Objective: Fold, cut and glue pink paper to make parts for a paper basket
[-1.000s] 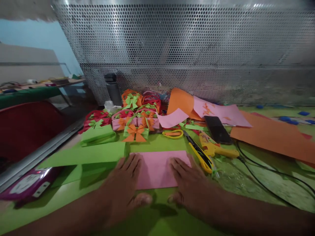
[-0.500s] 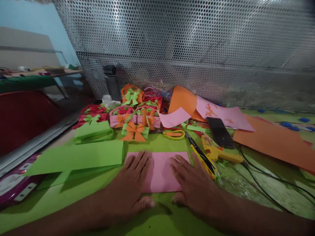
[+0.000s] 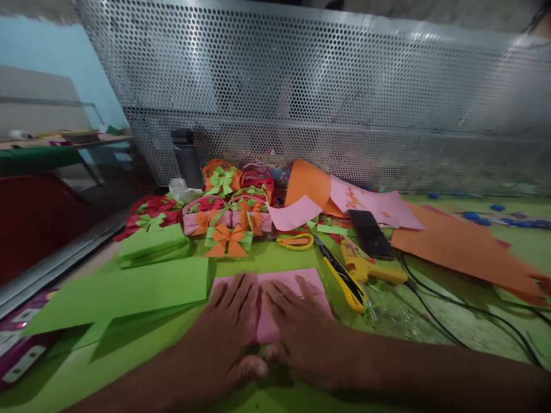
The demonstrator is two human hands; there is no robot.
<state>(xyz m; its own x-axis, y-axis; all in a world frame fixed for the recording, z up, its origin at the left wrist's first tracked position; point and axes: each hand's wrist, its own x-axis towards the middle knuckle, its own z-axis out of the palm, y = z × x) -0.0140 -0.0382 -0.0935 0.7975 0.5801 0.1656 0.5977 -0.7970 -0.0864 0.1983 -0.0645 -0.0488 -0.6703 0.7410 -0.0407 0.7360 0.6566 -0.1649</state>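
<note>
Flatly | left hand [image 3: 227, 322], right hand [image 3: 302, 328] on pink paper [image 3: 266, 328] | grip spread | green sheet [image 3: 133, 289] crowds left edge

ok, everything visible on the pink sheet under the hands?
The pink sheet looks like paper or thin card, oblong, lying flat on the green work surface. The left hand and right hand rest on it, fingers extended, hiding much of it. A darker line shows between them; crease or shadow, unclear.
</note>
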